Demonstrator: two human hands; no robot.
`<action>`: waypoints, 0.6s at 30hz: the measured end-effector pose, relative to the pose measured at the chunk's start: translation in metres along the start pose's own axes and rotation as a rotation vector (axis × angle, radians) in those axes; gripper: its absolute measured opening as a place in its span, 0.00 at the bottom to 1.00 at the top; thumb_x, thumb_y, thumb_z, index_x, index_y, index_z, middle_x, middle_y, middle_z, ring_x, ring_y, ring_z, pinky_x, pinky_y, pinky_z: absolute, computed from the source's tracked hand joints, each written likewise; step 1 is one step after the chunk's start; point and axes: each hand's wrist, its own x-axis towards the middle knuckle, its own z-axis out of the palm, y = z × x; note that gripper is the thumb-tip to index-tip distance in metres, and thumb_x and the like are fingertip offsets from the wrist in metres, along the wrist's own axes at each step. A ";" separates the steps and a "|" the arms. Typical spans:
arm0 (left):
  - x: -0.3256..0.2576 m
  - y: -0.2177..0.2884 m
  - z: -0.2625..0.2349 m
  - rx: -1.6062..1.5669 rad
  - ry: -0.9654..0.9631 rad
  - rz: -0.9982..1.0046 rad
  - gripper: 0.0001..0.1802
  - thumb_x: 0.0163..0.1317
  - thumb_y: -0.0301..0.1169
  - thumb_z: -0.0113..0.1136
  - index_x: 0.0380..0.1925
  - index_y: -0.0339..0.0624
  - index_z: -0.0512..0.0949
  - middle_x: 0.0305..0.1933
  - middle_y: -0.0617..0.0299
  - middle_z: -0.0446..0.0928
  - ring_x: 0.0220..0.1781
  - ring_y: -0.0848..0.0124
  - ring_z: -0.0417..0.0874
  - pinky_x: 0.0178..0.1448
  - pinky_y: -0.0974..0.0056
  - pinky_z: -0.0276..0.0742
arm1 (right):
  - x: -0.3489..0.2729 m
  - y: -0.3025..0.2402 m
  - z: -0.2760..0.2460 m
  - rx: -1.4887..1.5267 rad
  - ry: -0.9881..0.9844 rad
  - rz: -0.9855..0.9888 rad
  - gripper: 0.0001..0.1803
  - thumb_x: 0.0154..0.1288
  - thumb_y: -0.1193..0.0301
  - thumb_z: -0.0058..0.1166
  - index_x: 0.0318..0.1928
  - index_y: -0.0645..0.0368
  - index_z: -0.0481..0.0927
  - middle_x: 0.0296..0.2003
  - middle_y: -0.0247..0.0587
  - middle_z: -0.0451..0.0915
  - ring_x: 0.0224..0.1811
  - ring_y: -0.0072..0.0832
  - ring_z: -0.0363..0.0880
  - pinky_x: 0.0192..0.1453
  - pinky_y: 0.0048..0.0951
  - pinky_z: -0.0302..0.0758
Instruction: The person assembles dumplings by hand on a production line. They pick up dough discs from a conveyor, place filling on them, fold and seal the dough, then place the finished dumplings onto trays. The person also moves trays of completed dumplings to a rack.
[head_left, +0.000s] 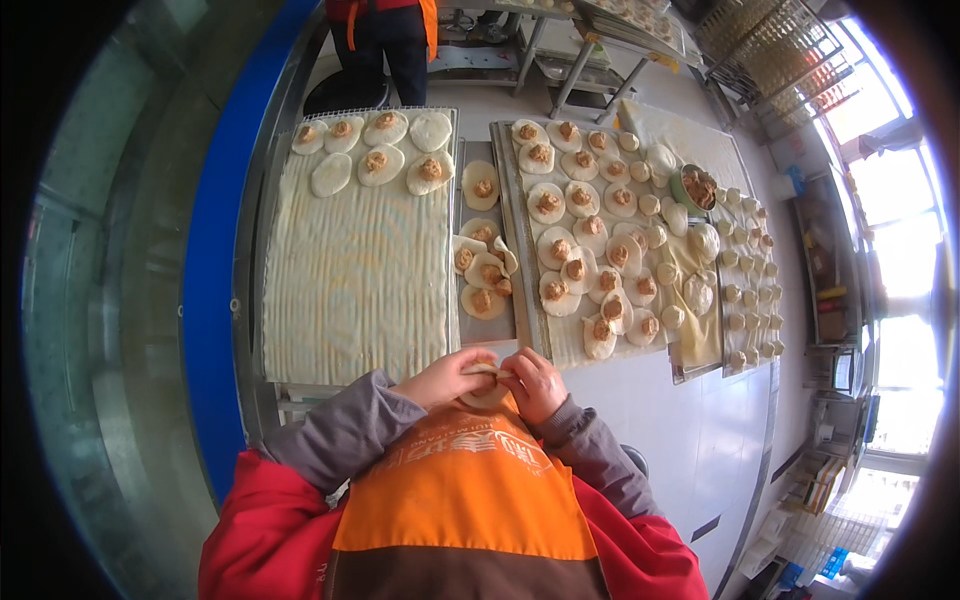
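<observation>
Cupping a dough round [487, 397] in the bent fingers of the left hand [447, 379]; pinching its right edge with the nearly closed fingertips of the right hand [538, 388]. Holding it just before the orange apron [450, 505], near filled rounds [482, 300] clustered between a sparsely covered left tray [355, 280] and a crowded right tray [560, 343].

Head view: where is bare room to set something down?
Most of the left tray, from below its two rows of dough rounds to its near edge. Crowded: the right tray, packed with filled rounds, and the strip between the trays, with overlapping rounds.
</observation>
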 end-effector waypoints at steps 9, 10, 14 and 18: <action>-0.001 -0.013 -0.006 0.003 -0.098 -0.189 0.16 0.75 0.24 0.48 0.60 0.40 0.73 0.56 0.64 0.76 0.56 0.75 0.77 0.60 0.68 0.74 | 0.003 -0.007 -0.003 -0.045 -0.063 -0.169 0.15 0.58 0.76 0.63 0.46 0.57 0.78 0.34 0.45 0.78 0.37 0.47 0.80 0.42 0.43 0.78; 0.001 -0.013 -0.007 -0.021 -0.160 -0.179 0.16 0.74 0.23 0.49 0.59 0.39 0.73 0.55 0.65 0.77 0.54 0.74 0.77 0.59 0.68 0.73 | 0.002 -0.008 -0.002 0.009 -0.058 -0.151 0.15 0.58 0.75 0.63 0.47 0.57 0.78 0.34 0.45 0.78 0.37 0.46 0.80 0.42 0.43 0.78; 0.004 -0.008 0.000 0.120 -0.160 0.217 0.15 0.75 0.24 0.47 0.59 0.40 0.72 0.53 0.62 0.79 0.56 0.73 0.79 0.61 0.66 0.75 | -0.003 -0.002 -0.001 0.067 -0.040 0.049 0.11 0.60 0.75 0.61 0.43 0.57 0.78 0.35 0.45 0.78 0.38 0.47 0.80 0.43 0.43 0.78; -0.004 -0.005 0.014 -0.165 0.042 -0.144 0.15 0.76 0.25 0.46 0.60 0.38 0.71 0.55 0.59 0.78 0.60 0.71 0.77 0.63 0.66 0.73 | -0.008 0.002 -0.006 -0.065 -0.037 -0.117 0.11 0.60 0.74 0.61 0.42 0.59 0.76 0.36 0.44 0.78 0.39 0.46 0.80 0.45 0.41 0.78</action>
